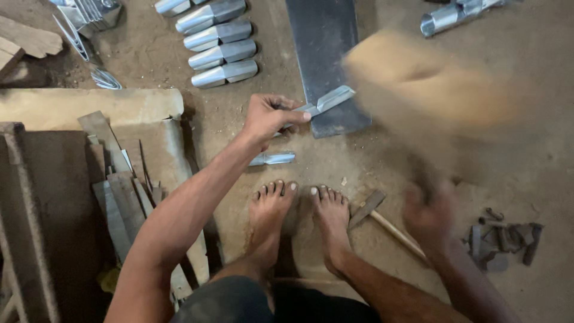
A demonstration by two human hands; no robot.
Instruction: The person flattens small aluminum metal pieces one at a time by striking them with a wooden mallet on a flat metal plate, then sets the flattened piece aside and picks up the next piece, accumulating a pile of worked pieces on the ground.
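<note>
On the near end of a dark steel plate (326,54) lying flat on the dirt floor (538,149), a bent strip of bright sheet metal (327,101) rests across the plate's left corner, one end overhanging toward the person. Left hand (272,116) pinches that overhanging end, fingers closed on the strip, thumb on top, wrist low, forearm running back down-left to the body. Right hand (427,212) is motion-blurred, fist closed around the handle of a large wooden mallet (430,84); mallet head is a tan smear above and right of the strip, over the plate's right edge. Contact with the strip cannot be told.

Plate's near edge sits just ahead of the bare feet (302,212), with a patch of bare dirt between. A second small shiny piece (274,158) lies on that dirt, below the left hand, apart from the toes.

Right of the feet: a hammer (376,215) with a pale wooden handle, lying on the ground, head near the right foot. Farther right, a heap of dark metal scraps (502,239).

Left side is crowded: a worn wooden block (89,107) and rusted flat offcuts (125,197) stacked beside the left forearm. Beyond the hand, a row of finished tapered metal pieces (218,42) lies left of the plate; another shiny tube (451,15) at upper right.
</note>
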